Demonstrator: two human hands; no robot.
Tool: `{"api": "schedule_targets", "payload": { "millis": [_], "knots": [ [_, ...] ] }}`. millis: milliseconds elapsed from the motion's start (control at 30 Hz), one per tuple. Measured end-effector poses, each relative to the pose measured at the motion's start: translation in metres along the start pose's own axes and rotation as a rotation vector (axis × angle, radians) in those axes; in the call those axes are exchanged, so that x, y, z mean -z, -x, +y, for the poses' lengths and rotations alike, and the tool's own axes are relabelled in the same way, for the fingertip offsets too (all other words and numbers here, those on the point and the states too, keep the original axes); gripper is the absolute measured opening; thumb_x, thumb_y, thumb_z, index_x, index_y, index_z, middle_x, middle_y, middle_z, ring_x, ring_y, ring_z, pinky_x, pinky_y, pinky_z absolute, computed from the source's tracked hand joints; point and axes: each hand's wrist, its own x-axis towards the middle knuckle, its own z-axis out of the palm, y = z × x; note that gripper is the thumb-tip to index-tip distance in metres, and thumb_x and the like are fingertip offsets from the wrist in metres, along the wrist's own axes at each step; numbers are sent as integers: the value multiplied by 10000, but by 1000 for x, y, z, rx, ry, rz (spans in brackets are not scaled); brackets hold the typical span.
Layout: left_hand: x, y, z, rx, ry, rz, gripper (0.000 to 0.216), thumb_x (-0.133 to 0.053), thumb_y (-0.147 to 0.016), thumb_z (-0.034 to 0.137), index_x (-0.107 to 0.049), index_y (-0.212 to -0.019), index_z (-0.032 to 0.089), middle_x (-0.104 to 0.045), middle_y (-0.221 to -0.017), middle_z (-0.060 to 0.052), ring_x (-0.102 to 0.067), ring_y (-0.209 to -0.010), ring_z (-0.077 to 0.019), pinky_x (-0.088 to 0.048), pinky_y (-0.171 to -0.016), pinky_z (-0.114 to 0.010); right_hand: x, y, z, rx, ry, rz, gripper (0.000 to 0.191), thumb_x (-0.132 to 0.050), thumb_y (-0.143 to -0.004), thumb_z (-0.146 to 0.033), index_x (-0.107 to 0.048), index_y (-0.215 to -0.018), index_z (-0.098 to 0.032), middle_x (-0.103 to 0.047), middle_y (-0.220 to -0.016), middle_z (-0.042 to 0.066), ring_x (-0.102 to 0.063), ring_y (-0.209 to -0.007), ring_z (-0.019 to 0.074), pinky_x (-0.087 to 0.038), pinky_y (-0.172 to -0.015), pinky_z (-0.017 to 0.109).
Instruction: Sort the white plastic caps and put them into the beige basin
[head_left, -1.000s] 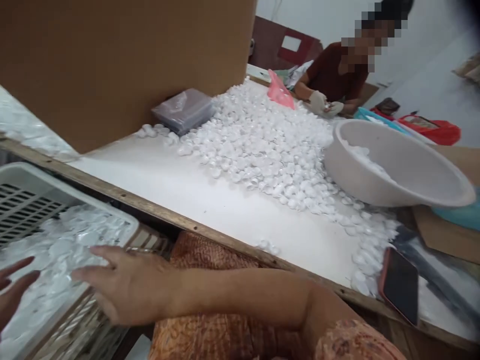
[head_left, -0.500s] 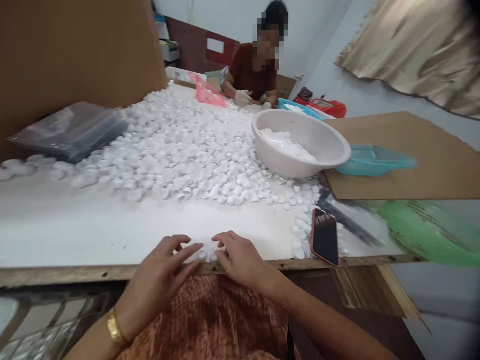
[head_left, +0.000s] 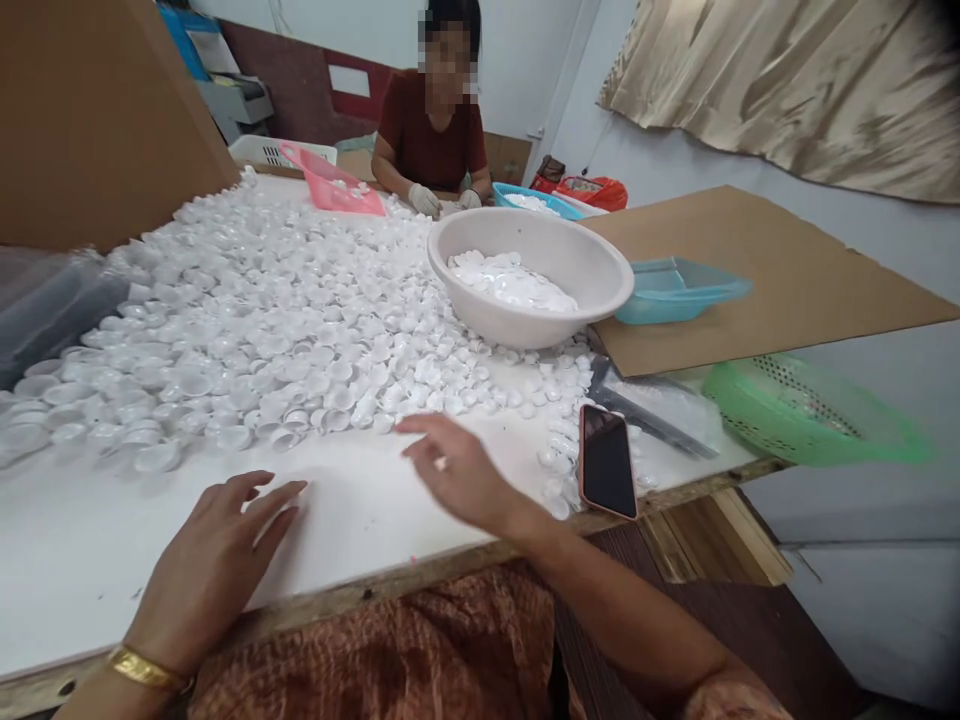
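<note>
My left hand (head_left: 217, 550) is low over the near edge of the white tabletop (head_left: 337, 520), fingers apart and slightly bent, holding nothing. Further forward, my right hand (head_left: 454, 470) reaches toward the near border of a wide heap of small white cup-like pieces (head_left: 300, 320). Its fingers are loosely bent and spread. A tiny light spot shows between them; whether it is a piece or the tabletop behind is unclear. Beyond that hand stands a pale basin (head_left: 600, 290) with many flat white discs (head_left: 517, 282) inside.
A phone (head_left: 607, 460) lies right of my right hand, near a green basket (head_left: 817, 410). A blue scoop (head_left: 675, 288) rests on a cardboard sheet (head_left: 750, 240). At the far side sits a gloved person (head_left: 431, 130) near a pink scoop (head_left: 337, 185). Dark plastic-wrapped packing (head_left: 52, 300) lies left.
My hands have separated from over small white pieces at the table edge; those pieces no longer show there. The right hand moved forward toward the heap. The view has swung right.
</note>
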Motion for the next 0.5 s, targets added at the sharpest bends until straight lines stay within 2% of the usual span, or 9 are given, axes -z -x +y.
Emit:
{"api": "schedule_targets", "payload": {
  "millis": [67,133,167,233,300,333,433,500],
  "knots": [
    [5,4,-7,38,-41,42,386,-357,-833,409,-622,-1055,238,-524,-1077,-144,-505,-975,-328,-414,-844,-478,43,-21,3,60,81,257,274,-380,-858,-170,-542,-1078,-188,-544,-1176,56,-520,-1059,124,-436,-876,270],
    [8,12,-9,55,-75,65,406,-361,-831,414,-591,-1111,229,-507,-1114,-155,-476,-1047,-343,-392,-875,-493,96,-48,12,78,209,507,261,-393,-853,-189,-538,-1070,-180,-589,-1098,65,-566,-967,133,-442,-853,302],
    [9,16,-9,64,-95,74,416,-360,-833,414,-571,-1139,227,-494,-1132,-160,-457,-1079,-346,-379,-891,-502,122,-63,18,65,277,607,278,-396,-848,-194,-527,-1093,-179,-591,-1098,72,-578,-937,140,-444,-839,317],
    [10,25,-8,96,-137,94,432,-349,-841,408,-532,-1184,221,-456,-1175,-173,-418,-1128,-348,-351,-914,-523,170,-93,35,36,435,720,287,-415,-833,-209,-539,-1089,-171,-581,-1124,95,-588,-916,160,-438,-825,342],
    [9,31,-8,148,-163,116,435,-334,-852,395,-502,-1212,220,-425,-1205,-181,-392,-1156,-342,-333,-925,-537,202,-122,54,-82,584,660,326,-459,-816,-264,-552,-1103,-141,-582,-1128,124,-583,-936,188,-413,-846,370],
    [8,33,-8,172,-164,122,434,-329,-856,392,-493,-1219,222,-422,-1210,-181,-388,-1161,-337,-328,-929,-539,212,-133,64,-187,646,563,388,-464,-814,-318,-541,-1132,-109,-574,-1141,148,-565,-989,205,-388,-869,377],
    [3,36,-11,217,-134,149,437,-322,-854,411,-504,-1210,236,-443,-1203,-160,-405,-1148,-319,-320,-940,-530,219,-157,87,-506,747,183,609,-371,-837,-475,-439,-1262,-43,-450,-1292,209,-429,-1186,254,-293,-956,360],
    [-3,37,-16,254,-80,191,433,-336,-839,431,-534,-1180,253,-464,-1196,-135,-428,-1127,-306,-315,-953,-515,215,-165,97,-612,735,35,704,-465,-789,-546,-390,-1314,-82,-386,-1358,188,-372,-1233,290,-287,-992,367]
  ]
}}
